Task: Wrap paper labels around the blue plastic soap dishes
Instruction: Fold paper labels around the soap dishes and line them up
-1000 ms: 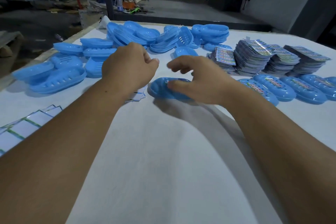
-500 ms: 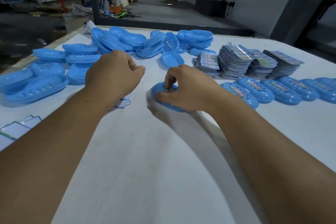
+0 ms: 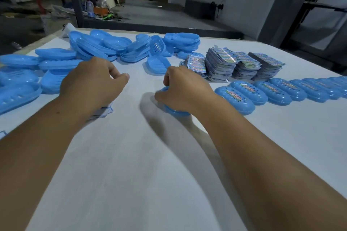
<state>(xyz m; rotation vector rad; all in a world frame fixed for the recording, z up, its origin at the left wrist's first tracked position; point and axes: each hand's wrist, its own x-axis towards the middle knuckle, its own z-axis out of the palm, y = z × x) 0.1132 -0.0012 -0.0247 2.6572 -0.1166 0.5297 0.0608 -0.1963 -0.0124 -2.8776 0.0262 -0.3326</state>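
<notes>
While left hand (image 3: pixel 92 84) stays clenched (empty?), right hand (image 3: pixel 185 92) now grips soap dish (image 3: pixel 175 111).

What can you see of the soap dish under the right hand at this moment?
The soap dish is light blue, glossy plastic with a rounded oval outline. It lies on the white table, at the left end of the row of labelled dishes but apart from them. The right hand covers most of it, fingers curled over the top; only its near rim and a bit of its far-left edge show. Whether a label is on it is hidden.
</notes>
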